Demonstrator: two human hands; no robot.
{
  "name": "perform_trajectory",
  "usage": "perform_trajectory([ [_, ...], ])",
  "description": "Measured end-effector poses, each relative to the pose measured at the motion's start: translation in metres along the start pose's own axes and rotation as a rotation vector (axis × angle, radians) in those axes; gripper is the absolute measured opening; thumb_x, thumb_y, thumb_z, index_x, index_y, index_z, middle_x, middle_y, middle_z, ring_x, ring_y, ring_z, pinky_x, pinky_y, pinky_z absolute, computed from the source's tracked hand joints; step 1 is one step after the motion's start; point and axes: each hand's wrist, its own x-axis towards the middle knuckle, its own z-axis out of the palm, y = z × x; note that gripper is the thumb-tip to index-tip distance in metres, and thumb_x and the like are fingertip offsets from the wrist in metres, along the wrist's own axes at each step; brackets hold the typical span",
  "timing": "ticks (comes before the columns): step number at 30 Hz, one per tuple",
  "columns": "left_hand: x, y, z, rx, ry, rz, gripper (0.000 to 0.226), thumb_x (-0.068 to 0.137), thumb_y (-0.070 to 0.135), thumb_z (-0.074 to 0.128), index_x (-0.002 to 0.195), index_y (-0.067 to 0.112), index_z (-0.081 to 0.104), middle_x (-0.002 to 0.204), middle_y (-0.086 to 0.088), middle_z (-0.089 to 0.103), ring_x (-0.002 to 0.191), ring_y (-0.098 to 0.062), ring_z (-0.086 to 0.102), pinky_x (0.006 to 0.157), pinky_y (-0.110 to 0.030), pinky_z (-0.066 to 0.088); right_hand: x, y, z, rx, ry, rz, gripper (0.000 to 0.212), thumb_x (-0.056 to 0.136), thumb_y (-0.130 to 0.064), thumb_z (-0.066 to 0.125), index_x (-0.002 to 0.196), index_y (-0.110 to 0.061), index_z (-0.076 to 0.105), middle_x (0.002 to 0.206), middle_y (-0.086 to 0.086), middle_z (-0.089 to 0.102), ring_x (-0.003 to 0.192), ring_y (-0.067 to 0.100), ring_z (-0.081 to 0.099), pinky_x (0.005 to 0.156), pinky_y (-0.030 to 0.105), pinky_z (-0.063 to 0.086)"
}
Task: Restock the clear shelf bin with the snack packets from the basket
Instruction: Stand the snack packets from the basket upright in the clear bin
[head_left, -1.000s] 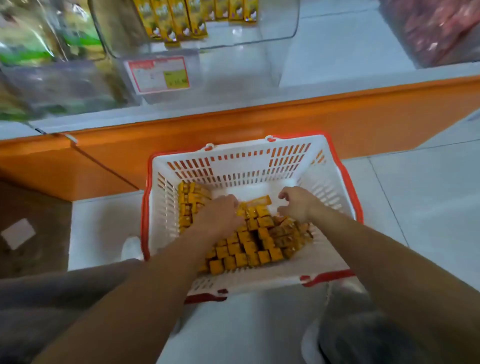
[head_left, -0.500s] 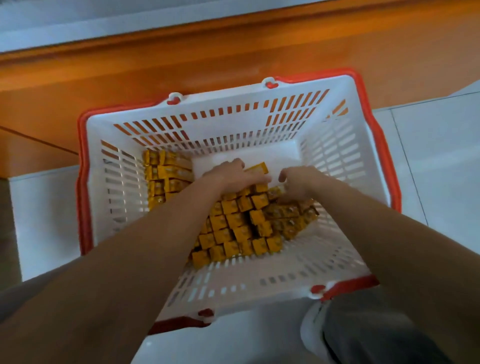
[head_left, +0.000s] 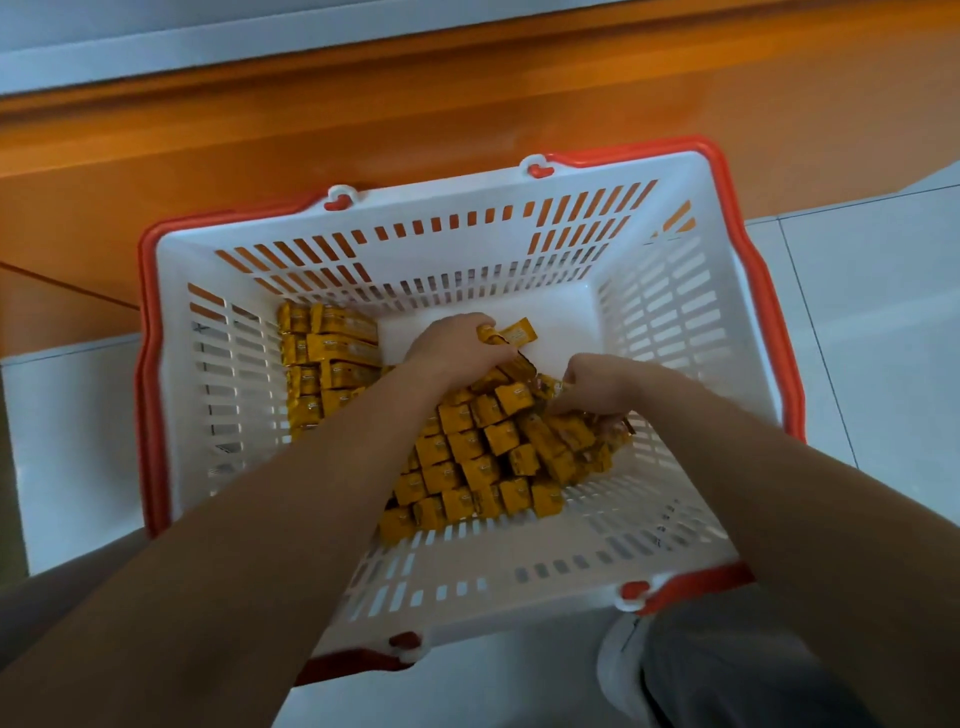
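Left hand (head_left: 452, 343) and right hand (head_left: 597, 382) on yellow snack packets (head_left: 483, 457) inside red-rimmed basket (head_left: 441, 260).

— What colours do you get on your feed?
— I see a white basket (head_left: 467, 260), its walls pierced with rows of slots, and a red rim (head_left: 769, 312). The snack packets (head_left: 483, 457) are yellow-orange with small pale labels.
— And around it?
— I read the shelf base (head_left: 467, 114) as flat orange, the floor (head_left: 872, 312) as white tiles with thin grey lines, a grey trouser leg (head_left: 727, 670), a white shoe (head_left: 618, 670).
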Motion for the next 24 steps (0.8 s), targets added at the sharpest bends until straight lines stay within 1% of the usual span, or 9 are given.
perform_trajectory([
  [2, 0.002, 0.004, -0.001, -0.01, -0.012, -0.005, 0.064, 0.09, 0.057, 0.065, 0.147, 0.028, 0.051, 0.153, -0.001, 0.05, 0.135, -0.024, 0.049, 0.098, -0.033, 0.042, -0.002, 0.0, 0.001, 0.123, -0.04, 0.038, 0.04, 0.087, -0.041, 0.073, 0.096, -0.003, 0.063, 0.094, 0.014, 0.065, 0.076, 0.028, 0.069, 0.05, 0.029, 0.056],
  [4, 0.004, 0.01, -0.001, 0.003, -0.046, -0.002, 0.06, 0.092, 0.054, 0.063, 0.144, 0.026, 0.054, 0.149, -0.002, 0.054, 0.122, -0.022, 0.054, 0.09, -0.03, 0.043, -0.004, 0.0, 0.003, 0.212, -0.069, 0.058, 0.038, 0.086, -0.034, 0.076, 0.099, 0.0, 0.063, 0.098, 0.016, 0.062, 0.082, 0.031, 0.069, 0.053, 0.033, 0.06],
  [6, 0.004, 0.014, -0.001, 0.027, -0.073, 0.001, 0.058, 0.091, 0.054, 0.063, 0.141, 0.024, 0.055, 0.144, -0.003, 0.056, 0.114, -0.02, 0.054, 0.087, -0.031, 0.044, -0.005, 0.0, 0.003, 0.251, -0.069, 0.057, 0.033, 0.084, -0.028, 0.079, 0.088, -0.001, 0.061, 0.086, 0.014, 0.06, 0.07, 0.026, 0.065, 0.048, 0.026, 0.055],
  [10, 0.007, 0.014, -0.004, -0.018, -0.102, 0.021, 0.061, 0.09, 0.051, 0.067, 0.142, 0.019, 0.056, 0.146, -0.005, 0.054, 0.127, -0.022, 0.053, 0.094, -0.032, 0.045, -0.007, 0.002, 0.003, 0.415, -0.033, 0.097, 0.037, 0.077, -0.028, 0.085, 0.09, -0.003, 0.061, 0.093, 0.012, 0.061, 0.08, 0.025, 0.062, 0.047, 0.021, 0.05],
  [14, 0.008, 0.014, -0.001, 0.03, -0.158, 0.042, 0.076, 0.083, 0.063, 0.072, 0.141, 0.017, 0.057, 0.143, -0.004, 0.056, 0.124, -0.022, 0.053, 0.09, -0.03, 0.04, -0.008, 0.003, 0.006, 0.51, -0.046, 0.128, 0.036, 0.077, -0.023, 0.084, 0.092, -0.003, 0.058, 0.093, 0.015, 0.059, 0.084, 0.03, 0.062, 0.06, 0.032, 0.057],
  [16, 0.006, 0.014, 0.001, -0.001, -0.105, 0.023, 0.066, 0.083, 0.063, 0.072, 0.13, 0.017, 0.064, 0.13, -0.006, 0.063, 0.109, -0.02, 0.057, 0.087, -0.037, 0.046, -0.009, 0.004, 0.009, 0.513, -0.013, 0.123, 0.038, 0.08, -0.023, 0.08, 0.105, -0.001, 0.062, 0.104, 0.017, 0.064, 0.093, 0.033, 0.067, 0.067, 0.041, 0.061],
  [19, 0.0, 0.013, -0.005, -0.078, 0.024, 0.003, 0.049, 0.083, 0.064, 0.069, 0.1, 0.018, 0.069, 0.101, -0.006, 0.065, 0.09, -0.021, 0.06, 0.08, -0.044, 0.053, -0.019, -0.001, 0.006, 0.613, 0.049, 0.115, 0.032, 0.084, -0.023, 0.071, 0.107, -0.004, 0.062, 0.102, 0.015, 0.066, 0.086, 0.031, 0.069, 0.055, 0.038, 0.06],
  [22, -0.017, 0.018, -0.021, -0.089, 0.137, 0.044, 0.055, 0.087, 0.067, 0.062, 0.116, 0.021, 0.071, 0.116, 0.001, 0.063, 0.099, -0.013, 0.054, 0.079, -0.035, 0.045, -0.035, -0.01, -0.003, 0.788, 0.142, 0.045, 0.027, 0.08, -0.017, 0.065, 0.1, 0.0, 0.062, 0.092, 0.02, 0.066, 0.093, 0.041, 0.071, 0.068, 0.052, 0.061],
  [24, -0.034, 0.024, -0.034, -0.161, 0.205, 0.033, 0.063, 0.089, 0.068, 0.059, 0.132, 0.022, 0.065, 0.133, -0.001, 0.061, 0.11, -0.013, 0.055, 0.084, -0.032, 0.042, -0.05, -0.019, -0.008, 0.911, 0.207, -0.033, 0.028, 0.079, -0.015, 0.063, 0.104, -0.002, 0.062, 0.09, 0.021, 0.066, 0.095, 0.042, 0.071, 0.066, 0.049, 0.06],
])
